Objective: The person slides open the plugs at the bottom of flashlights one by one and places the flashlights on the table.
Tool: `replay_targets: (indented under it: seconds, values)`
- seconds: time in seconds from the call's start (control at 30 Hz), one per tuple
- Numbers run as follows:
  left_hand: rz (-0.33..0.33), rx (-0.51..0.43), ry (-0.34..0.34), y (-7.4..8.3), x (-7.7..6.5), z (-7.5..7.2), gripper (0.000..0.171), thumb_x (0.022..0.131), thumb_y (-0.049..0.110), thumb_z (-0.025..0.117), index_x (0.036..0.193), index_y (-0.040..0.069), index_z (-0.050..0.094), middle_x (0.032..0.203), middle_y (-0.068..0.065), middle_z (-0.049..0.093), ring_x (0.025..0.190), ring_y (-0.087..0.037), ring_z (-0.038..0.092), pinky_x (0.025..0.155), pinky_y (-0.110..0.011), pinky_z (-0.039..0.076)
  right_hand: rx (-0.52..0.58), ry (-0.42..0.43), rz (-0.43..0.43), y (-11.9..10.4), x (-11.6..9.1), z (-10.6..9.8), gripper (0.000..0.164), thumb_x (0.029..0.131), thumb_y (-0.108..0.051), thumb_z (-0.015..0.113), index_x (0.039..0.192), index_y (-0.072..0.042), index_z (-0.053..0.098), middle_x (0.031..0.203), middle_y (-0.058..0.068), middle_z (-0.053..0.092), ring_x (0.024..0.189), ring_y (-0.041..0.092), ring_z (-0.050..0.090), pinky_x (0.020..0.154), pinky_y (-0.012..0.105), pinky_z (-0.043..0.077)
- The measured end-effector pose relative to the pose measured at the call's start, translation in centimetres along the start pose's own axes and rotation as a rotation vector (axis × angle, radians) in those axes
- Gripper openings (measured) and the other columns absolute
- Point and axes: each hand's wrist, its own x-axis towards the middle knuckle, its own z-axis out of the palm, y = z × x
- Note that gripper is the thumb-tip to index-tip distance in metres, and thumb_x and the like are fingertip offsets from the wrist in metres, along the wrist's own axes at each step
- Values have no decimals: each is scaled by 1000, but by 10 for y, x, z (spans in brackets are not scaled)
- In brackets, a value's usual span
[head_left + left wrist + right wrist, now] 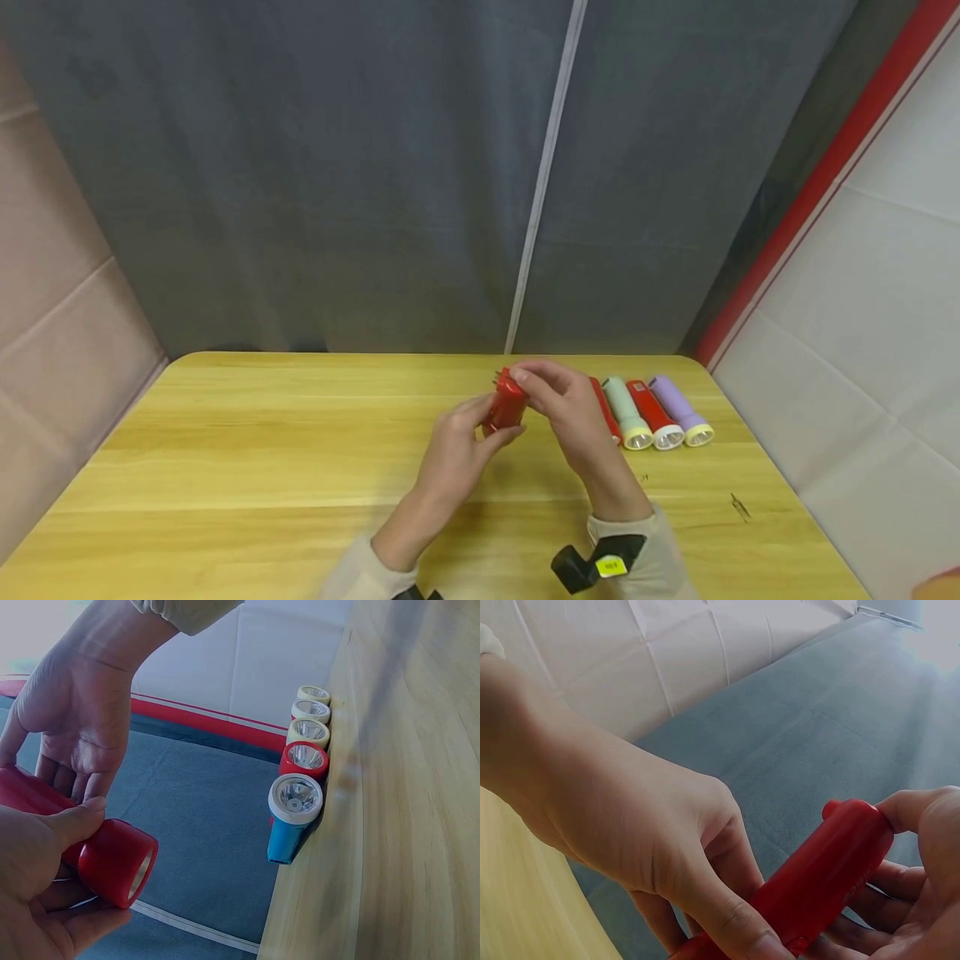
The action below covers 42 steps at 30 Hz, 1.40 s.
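Both hands hold a red flashlight (507,406) above the table. My left hand (453,450) grips it close to the lamp end, its thumb lying along the body in the left wrist view (75,821). At the tail end, the thumb and fingers of my right hand (566,404) pinch the flashlight. Small dark prongs stick out of the tail in the head view. From the right wrist, the red body (817,877) spans the space between the left hand (652,817) and the right hand (922,892). The fingers partly cover the lamp end there.
To the right lies a row of flashlights: red (606,412), green (624,408), red with a white rim (652,408) and purple (675,400). A blue one (289,832) shows only from the left wrist. Dark marks (740,507) are on the wooden table (225,450). A grey curtain (337,183) hangs behind.
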Motion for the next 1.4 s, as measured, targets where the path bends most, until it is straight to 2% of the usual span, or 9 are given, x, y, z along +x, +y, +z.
replay_targets:
  seconds: [0.27,0.4,0.57,0.73,0.83,0.93,1.17,1.27,1.4]
  values:
    - [-15,10,-26,0,-1,1,35,84,20,82,116,10,75,106,-5,78,83,-11,66,72,-33,60,-6,11,-2,2,-1,-1,30,101,-19,60,121,2,67,119,15,72,110,20,68,106,45,52]
    - [-72,5,-31,1,0,-4,34,83,25,84,113,12,76,104,-4,79,84,-12,70,73,-30,61,19,6,-13,4,1,2,31,103,-20,57,122,3,67,121,17,72,110,21,70,106,47,52]
    - [-161,-7,-24,1,0,-8,36,78,30,89,108,14,77,102,-1,79,91,-14,74,80,-31,61,76,-44,-16,5,2,5,33,105,-20,51,123,4,66,122,21,71,110,20,71,107,46,51]
    - [-208,-36,-70,-1,1,-8,35,77,34,89,105,15,78,100,0,77,89,-14,69,81,-37,61,90,-88,-13,5,1,2,36,106,-21,47,125,5,64,125,23,69,111,21,70,111,46,48]
    - [-233,-69,-115,-3,1,-7,34,79,33,87,105,14,77,101,-1,74,91,-15,65,82,-39,62,93,-105,-1,7,1,1,36,106,-20,47,125,4,64,124,20,70,112,22,69,112,47,47]
    - [-244,-105,-159,-6,1,-5,34,81,30,86,108,12,75,103,-2,72,94,-16,63,81,-34,62,100,-113,20,8,2,1,35,105,-19,48,125,5,64,122,16,72,111,20,68,112,46,47]
    - [-255,-204,-222,-9,0,-3,32,85,30,83,110,12,76,105,-5,78,91,-17,75,75,-25,62,105,-143,12,9,3,-1,35,104,-19,48,124,6,64,119,14,74,111,19,70,113,48,46]
    - [-260,-219,-238,-9,0,-3,33,85,32,83,109,11,76,104,-6,78,87,-15,74,72,-24,61,110,-161,8,9,3,-2,35,105,-19,47,124,6,63,117,12,75,112,21,69,113,51,45]
    - [-263,-194,-252,-9,-1,-4,32,84,35,82,105,11,77,99,-4,78,81,-11,72,69,-20,60,130,-181,19,10,3,-2,36,105,-19,46,125,7,62,114,8,75,110,22,69,114,52,44]
